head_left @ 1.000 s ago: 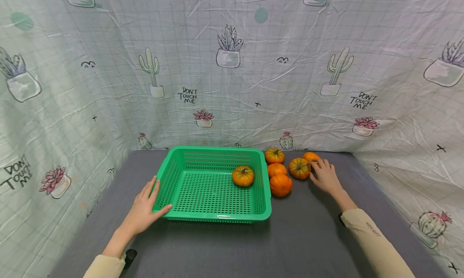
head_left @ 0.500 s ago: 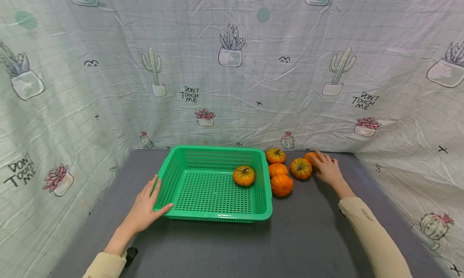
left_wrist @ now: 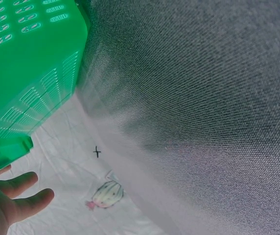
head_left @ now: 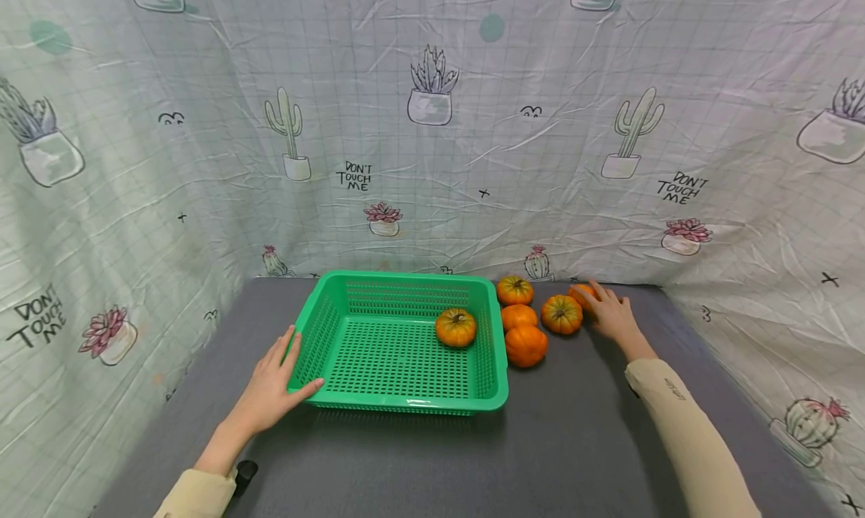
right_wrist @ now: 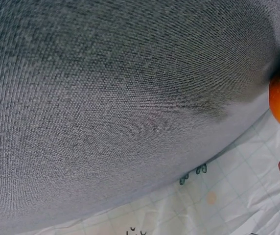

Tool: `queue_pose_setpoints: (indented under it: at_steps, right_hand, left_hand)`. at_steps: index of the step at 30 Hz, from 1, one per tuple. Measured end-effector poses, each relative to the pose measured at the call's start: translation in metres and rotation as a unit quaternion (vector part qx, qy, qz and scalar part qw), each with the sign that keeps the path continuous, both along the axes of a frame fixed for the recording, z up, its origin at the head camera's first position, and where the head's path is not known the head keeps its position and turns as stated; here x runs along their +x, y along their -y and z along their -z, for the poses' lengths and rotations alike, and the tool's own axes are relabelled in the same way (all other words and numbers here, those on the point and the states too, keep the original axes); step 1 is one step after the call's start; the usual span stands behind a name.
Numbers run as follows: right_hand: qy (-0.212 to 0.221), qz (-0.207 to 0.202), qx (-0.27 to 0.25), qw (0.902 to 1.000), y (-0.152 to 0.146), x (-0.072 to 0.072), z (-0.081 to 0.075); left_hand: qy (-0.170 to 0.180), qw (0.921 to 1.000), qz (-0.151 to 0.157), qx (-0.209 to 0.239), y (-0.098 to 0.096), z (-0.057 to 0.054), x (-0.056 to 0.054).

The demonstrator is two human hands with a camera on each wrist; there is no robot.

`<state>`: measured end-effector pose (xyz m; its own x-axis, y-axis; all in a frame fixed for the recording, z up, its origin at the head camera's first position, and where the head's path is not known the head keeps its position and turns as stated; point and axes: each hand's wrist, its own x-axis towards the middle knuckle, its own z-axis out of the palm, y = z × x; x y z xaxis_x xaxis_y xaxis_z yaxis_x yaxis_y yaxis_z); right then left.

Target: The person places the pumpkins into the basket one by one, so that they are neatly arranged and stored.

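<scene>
One pumpkin (right_wrist: 279, 105) — right hand (head_left: 613, 315) on it; left hand (head_left: 267, 389) at green basket (head_left: 378, 402).

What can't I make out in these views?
Head: far-right pumpkin, partly hidden by the right hand.
Right wrist: that pumpkin and hand, cut off by the right edge.
Left wrist: basket and left hand, cut off by the left edge.
Head: sleeve lettering, too small to read.
</scene>
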<state>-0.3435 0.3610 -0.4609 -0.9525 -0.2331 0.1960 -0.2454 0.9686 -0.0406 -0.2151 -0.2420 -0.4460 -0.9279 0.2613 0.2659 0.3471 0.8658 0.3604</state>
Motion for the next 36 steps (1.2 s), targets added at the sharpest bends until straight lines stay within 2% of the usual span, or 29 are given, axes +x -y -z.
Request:
queue_pose_setpoints:
  at_steps: [8, 14, 22, 28, 36]
  right_hand:
    - [0.007, 0.013, -0.026, 0.9996, -0.006, -0.003, 0.004]
    - [-0.018, 0.022, -0.039, 0.9988, -0.016, -0.004, 0.005]
    - [-0.033, 0.052, -0.038, 0.9974, -0.024, 0.001, 0.007]
    - [-0.029, 0.075, -0.031, 0.9963, -0.028, 0.004, 0.010]
    - [-0.041, 0.085, -0.038, 0.9948, -0.034, 0.009, 0.012]
  left_hand:
    - [0.005, 1.0000, 0.001, 0.004, -0.001, -0.002, 0.001]
    - [0.004, 1.0000, -0.003, 0.002, -0.001, -0.001, 0.001]
    - [0.004, 1.0000, -0.003, 0.001, -0.001, -0.002, 0.001]
    - [0.003, 1.0000, -0.002, 0.004, -0.001, -0.003, 0.001]
    - [0.000, 1.0000, -0.001, 0.004, 0.000, -0.002, 0.000]
